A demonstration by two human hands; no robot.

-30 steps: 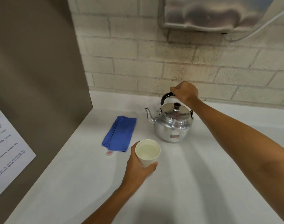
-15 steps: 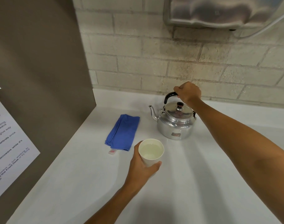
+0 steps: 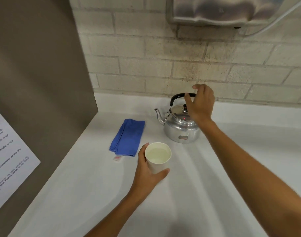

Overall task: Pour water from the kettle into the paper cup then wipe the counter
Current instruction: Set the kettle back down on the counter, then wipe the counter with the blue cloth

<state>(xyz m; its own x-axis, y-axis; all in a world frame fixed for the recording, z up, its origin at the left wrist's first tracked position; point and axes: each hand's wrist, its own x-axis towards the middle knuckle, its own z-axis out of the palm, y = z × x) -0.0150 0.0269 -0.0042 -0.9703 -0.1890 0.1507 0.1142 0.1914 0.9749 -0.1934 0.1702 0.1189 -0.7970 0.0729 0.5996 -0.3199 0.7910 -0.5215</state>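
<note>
White bench point(image 3: 95, 194), brick wall along its back edge, brown panel along its left edge with a printed notice point(image 3: 7, 151) taped low on it.

Kettle point(image 3: 180, 129): silver, upright on the bench near the back edge, spout pointing left toward the panel. Black handle arched over the lid, lid knob partly hidden by the right hand.

Right hand point(image 3: 200, 105): I see it over the kettle's lid and handle with fingers spread and loosely curled. Grip is wide and holding nothing; thumb tip sits close to the black handle, but I cannot tell if it touches.

Paper cup point(image 3: 158, 157): white, upright on the bench just in front of the kettle and slightly left of it, water inside well up the wall.

Left hand point(image 3: 146, 170): grip wrapped round the cup from its left and near side, thumb across the front wall low down, fingers behind.

Blue cloth point(image 3: 127, 136): folded, flat on the bench left of the kettle and just beyond the cup toward the panel, small tag showing at its near corner. Not touched by either hand.

Metal wall unit point(image 3: 223, 11) above the kettle, on the brick
</note>
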